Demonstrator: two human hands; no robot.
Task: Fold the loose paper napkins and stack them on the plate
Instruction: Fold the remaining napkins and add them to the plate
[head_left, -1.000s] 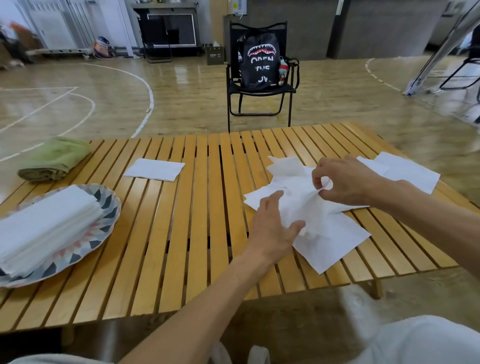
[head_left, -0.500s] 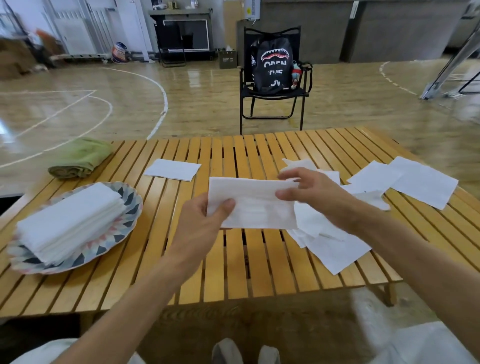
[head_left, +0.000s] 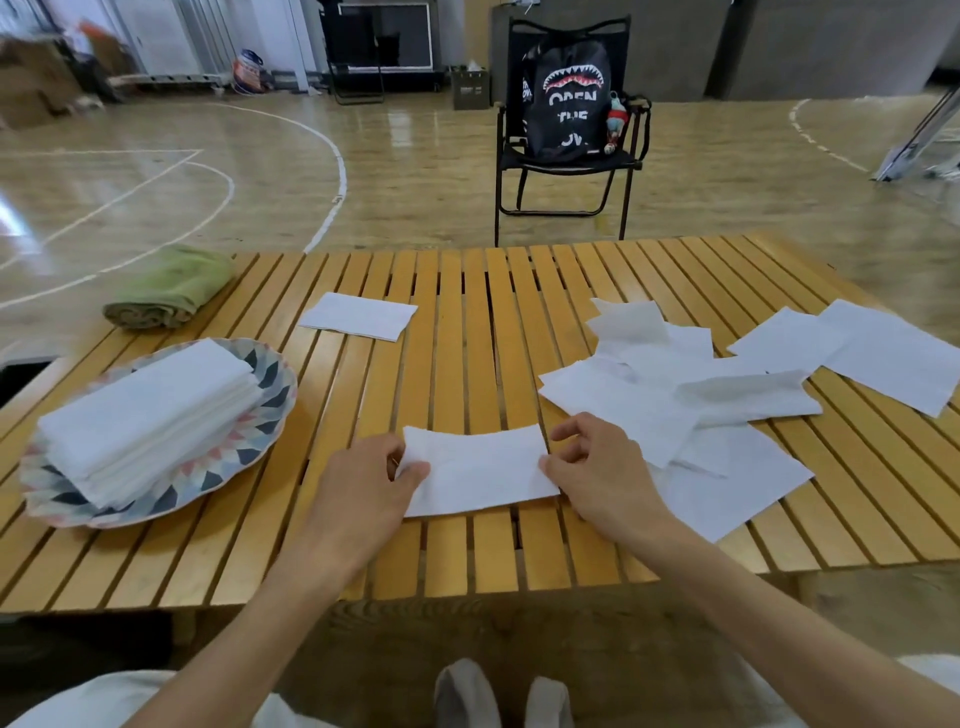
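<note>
A white paper napkin (head_left: 480, 470), folded into a rectangle, lies flat near the table's front edge. My left hand (head_left: 366, 480) pinches its left edge and my right hand (head_left: 597, 470) holds its right edge. At the left stands a patterned plate (head_left: 260, 415) carrying a stack of folded napkins (head_left: 148, 415). A pile of loose napkins (head_left: 675, 410) lies to the right of my right hand. More loose sheets (head_left: 862, 353) rest at the far right. One single napkin (head_left: 358, 316) lies alone toward the back, left of centre.
The slatted wooden table (head_left: 467, 322) carries a rolled green cloth (head_left: 169, 288) at its back left corner. Behind the table stands a black folding chair (head_left: 563, 166) with a black backpack (head_left: 569, 104) on it. My knees show under the front edge.
Both hands drew one napkin from the right pile, held it up between them, then lowered it flat onto the table in front of me.
</note>
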